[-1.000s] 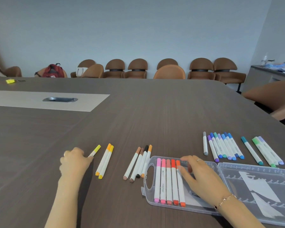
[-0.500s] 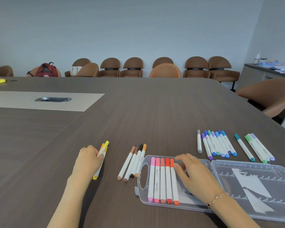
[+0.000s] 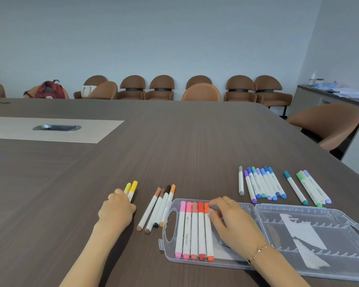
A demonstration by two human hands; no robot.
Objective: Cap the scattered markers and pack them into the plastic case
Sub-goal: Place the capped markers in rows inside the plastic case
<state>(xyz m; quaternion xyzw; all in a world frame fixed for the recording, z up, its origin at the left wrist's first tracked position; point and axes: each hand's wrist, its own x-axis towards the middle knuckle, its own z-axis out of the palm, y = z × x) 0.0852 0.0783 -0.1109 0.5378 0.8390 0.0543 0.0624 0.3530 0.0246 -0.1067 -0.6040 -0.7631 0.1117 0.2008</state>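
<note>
Our left hand (image 3: 117,211) is curled around the yellow markers (image 3: 131,189), whose capped ends stick out beyond the fingers, just above the dark worktop (image 3: 174,146). We cannot tell how many markers the fist holds beyond the two caps showing. Our right hand (image 3: 233,221) rests inside the open plastic case (image 3: 311,241), fingers loosely bent and spread, the fingertips (image 3: 212,213) touching the orange marker at the end of the row of five pink and red markers (image 3: 194,230) already lying in the case's near half. Whether that hand grips anything is hidden beneath the palm.

Between our two hands lie four brown, black and orange markers (image 3: 158,208), side by side on the worktop, just beside the case's handle. Beyond the right hand sits a bunch of purple and blue markers (image 3: 261,184) with a grey one at its edge, and further out to that side a few green and teal markers (image 3: 308,188), all capped.
</note>
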